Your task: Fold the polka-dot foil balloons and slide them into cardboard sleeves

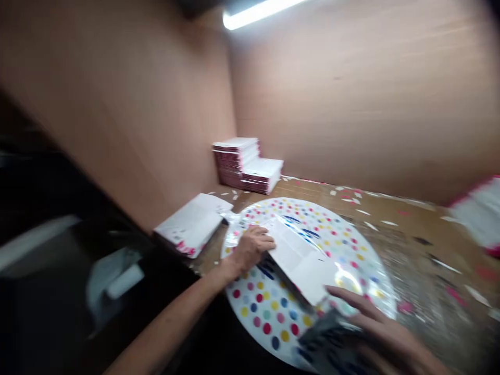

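Note:
A long white paper-covered block (299, 258), perhaps a stack of folded sheets, lies slantwise on a round white mat (269, 317) with coloured dots and dark blue lettering. My left hand (255, 245) is closed over the block's far left end, its fingers curled onto the top. At the lower right my right hand (375, 325) is smeared by motion. Its stretched forefinger comes close to the block's near right end. Under that hand is a shiny dark grey, blurred thing (330, 333), whose kind and contact with the fingers I cannot make out.
Stacks of white, pink-edged booklets (236, 161) stand in the back corner. A white stack with pink marks (191, 224) lies left of the mat, and another blurred stack (480, 213) at the far right. Paper scraps (363, 212) litter the brown tabletop. Wooden walls (351, 104) rise behind and left.

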Demonstrator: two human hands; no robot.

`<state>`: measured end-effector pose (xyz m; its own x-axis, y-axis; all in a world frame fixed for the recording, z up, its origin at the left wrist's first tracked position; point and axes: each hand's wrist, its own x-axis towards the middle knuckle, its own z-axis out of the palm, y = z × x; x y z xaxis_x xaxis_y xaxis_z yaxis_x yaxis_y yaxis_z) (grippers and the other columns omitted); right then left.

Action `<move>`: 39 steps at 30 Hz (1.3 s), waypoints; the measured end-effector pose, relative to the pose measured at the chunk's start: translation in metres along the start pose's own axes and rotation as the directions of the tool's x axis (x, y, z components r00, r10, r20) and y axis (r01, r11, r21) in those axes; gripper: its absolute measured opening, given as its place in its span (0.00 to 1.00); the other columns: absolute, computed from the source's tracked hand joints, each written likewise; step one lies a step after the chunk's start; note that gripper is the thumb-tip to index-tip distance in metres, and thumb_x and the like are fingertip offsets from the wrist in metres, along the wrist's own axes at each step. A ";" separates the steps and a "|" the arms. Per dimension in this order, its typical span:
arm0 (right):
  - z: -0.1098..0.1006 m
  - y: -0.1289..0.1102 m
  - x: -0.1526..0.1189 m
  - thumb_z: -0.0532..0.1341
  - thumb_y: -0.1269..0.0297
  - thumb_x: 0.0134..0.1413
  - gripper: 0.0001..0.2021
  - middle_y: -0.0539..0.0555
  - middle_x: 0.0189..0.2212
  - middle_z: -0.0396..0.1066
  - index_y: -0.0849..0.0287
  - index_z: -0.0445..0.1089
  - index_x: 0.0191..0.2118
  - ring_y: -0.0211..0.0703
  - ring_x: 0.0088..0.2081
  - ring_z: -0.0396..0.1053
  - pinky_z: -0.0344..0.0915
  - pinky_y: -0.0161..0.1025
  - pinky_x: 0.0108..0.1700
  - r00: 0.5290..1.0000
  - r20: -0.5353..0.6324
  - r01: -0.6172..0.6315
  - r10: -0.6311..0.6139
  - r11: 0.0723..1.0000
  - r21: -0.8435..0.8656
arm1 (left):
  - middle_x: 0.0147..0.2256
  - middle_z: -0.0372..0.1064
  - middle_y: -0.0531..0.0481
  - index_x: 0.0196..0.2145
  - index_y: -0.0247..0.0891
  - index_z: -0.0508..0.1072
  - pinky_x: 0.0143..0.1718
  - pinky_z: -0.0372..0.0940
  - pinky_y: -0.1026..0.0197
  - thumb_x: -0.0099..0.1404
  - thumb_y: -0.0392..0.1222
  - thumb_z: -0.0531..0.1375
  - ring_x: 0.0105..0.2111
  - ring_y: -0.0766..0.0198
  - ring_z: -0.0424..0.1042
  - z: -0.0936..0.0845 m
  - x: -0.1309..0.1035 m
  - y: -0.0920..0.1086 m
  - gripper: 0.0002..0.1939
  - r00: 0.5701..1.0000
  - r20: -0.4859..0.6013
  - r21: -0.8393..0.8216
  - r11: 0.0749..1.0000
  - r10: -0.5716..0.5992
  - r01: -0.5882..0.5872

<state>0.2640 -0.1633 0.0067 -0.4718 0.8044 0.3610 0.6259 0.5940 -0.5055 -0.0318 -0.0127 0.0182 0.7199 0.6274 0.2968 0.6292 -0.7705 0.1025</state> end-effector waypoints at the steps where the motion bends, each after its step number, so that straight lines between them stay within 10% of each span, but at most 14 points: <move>1: 0.000 -0.002 -0.005 0.55 0.62 0.65 0.12 0.54 0.59 0.65 0.48 0.67 0.52 0.44 0.57 0.65 0.68 0.40 0.56 1.000 0.025 0.009 -0.009 1.000 -0.020 | 0.43 0.77 0.54 0.41 0.43 0.77 0.56 0.59 0.49 0.67 0.30 0.53 0.54 0.54 0.67 0.009 0.007 -0.005 0.14 0.998 0.027 -0.033 0.998 0.053 -0.052; 5: 0.016 -0.010 0.002 0.55 0.67 0.62 0.08 0.59 0.59 0.65 0.56 0.66 0.46 0.49 0.61 0.62 0.65 0.47 0.60 0.996 0.079 0.053 -0.041 0.988 -0.145 | 0.53 0.71 0.51 0.49 0.43 0.73 0.59 0.57 0.46 0.64 0.25 0.50 0.61 0.52 0.59 0.023 0.025 -0.005 0.21 0.989 0.064 -0.081 0.989 0.132 -0.127; 10: 0.030 -0.030 0.018 0.53 0.69 0.62 0.07 0.63 0.61 0.62 0.59 0.68 0.41 0.54 0.63 0.58 0.63 0.53 0.61 0.993 0.116 0.024 -0.007 0.989 -0.145 | 0.45 0.72 0.43 0.41 0.36 0.72 0.52 0.65 0.51 0.66 0.44 0.58 0.49 0.54 0.68 0.018 0.029 0.054 0.10 0.995 0.022 -0.099 0.990 -0.095 0.097; 19: 0.025 -0.033 0.024 0.54 0.70 0.61 0.07 0.60 0.60 0.64 0.59 0.69 0.38 0.48 0.64 0.55 0.57 0.47 0.64 0.985 0.174 -0.009 0.005 1.000 0.020 | 0.39 0.69 0.36 0.38 0.29 0.71 0.32 0.69 0.55 0.66 0.35 0.54 0.41 0.50 0.70 0.024 0.051 0.082 0.08 0.943 0.331 0.196 0.979 -0.012 -0.057; 25: -0.011 -0.017 0.032 0.50 0.71 0.62 0.09 0.53 0.36 0.72 0.58 0.68 0.38 0.40 0.38 0.69 0.67 0.36 0.43 0.973 0.205 -0.148 0.108 0.971 0.189 | 0.31 0.70 0.41 0.31 0.31 0.71 0.26 0.65 0.60 0.61 0.24 0.53 0.30 0.57 0.71 0.023 0.053 0.080 0.09 0.926 0.371 0.208 0.967 0.064 -0.150; 31: -0.010 0.008 0.050 0.55 0.58 0.62 0.10 0.56 0.38 0.69 0.59 0.64 0.43 0.45 0.37 0.68 0.61 0.38 0.38 0.776 -0.049 -0.630 0.629 0.769 -0.112 | 0.31 0.70 0.45 0.31 0.33 0.69 0.27 0.65 0.63 0.66 0.28 0.49 0.30 0.61 0.71 0.023 0.042 0.067 0.11 0.973 0.185 0.193 0.965 0.141 -0.177; 39: -0.006 0.016 0.076 0.56 0.55 0.61 0.13 0.59 0.37 0.72 0.61 0.66 0.42 0.48 0.39 0.70 0.56 0.37 0.33 0.682 0.115 -0.683 0.722 0.685 -0.252 | 0.30 0.68 0.45 0.30 0.34 0.68 0.24 0.63 0.62 0.67 0.27 0.47 0.27 0.61 0.68 0.007 0.048 0.061 0.12 0.955 0.087 0.228 0.928 0.283 -0.295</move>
<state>0.2420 -0.0928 0.0309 0.0592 0.9761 -0.2090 0.9078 -0.1397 -0.3954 0.0430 -0.0294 0.0319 0.8911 0.3912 0.2300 0.4378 -0.8744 -0.2090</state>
